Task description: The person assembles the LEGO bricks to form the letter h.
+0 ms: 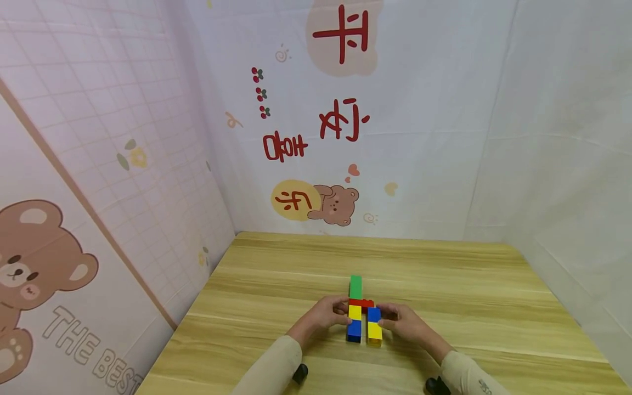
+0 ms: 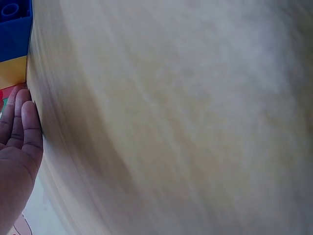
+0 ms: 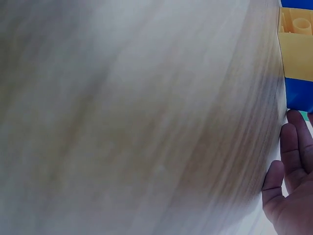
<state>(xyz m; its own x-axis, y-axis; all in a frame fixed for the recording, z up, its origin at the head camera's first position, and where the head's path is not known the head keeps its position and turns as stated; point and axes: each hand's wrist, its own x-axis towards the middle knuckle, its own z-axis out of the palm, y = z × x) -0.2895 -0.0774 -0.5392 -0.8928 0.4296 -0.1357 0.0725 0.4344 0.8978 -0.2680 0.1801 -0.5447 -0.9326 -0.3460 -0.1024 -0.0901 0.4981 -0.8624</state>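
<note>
In the head view a figure of toy building bricks lies on the wooden table. A green brick (image 1: 355, 287) is at its far end, and red bricks (image 1: 362, 303) lie across below it. Two strips run toward me: the left has a yellow brick (image 1: 355, 312) above a blue brick (image 1: 354, 330), the right a blue brick (image 1: 374, 315) above a yellow brick (image 1: 374, 332). My left hand (image 1: 326, 312) touches the left side with its fingertips and thumb. From the right, my right hand (image 1: 402, 323) touches the other strip. Both wrist views show fairly straight fingers.
The wooden table (image 1: 444, 274) spreads around the bricks. White printed cloth (image 1: 419, 137) hangs at the back, with more cloth at both sides. A dark device is visible by each wrist.
</note>
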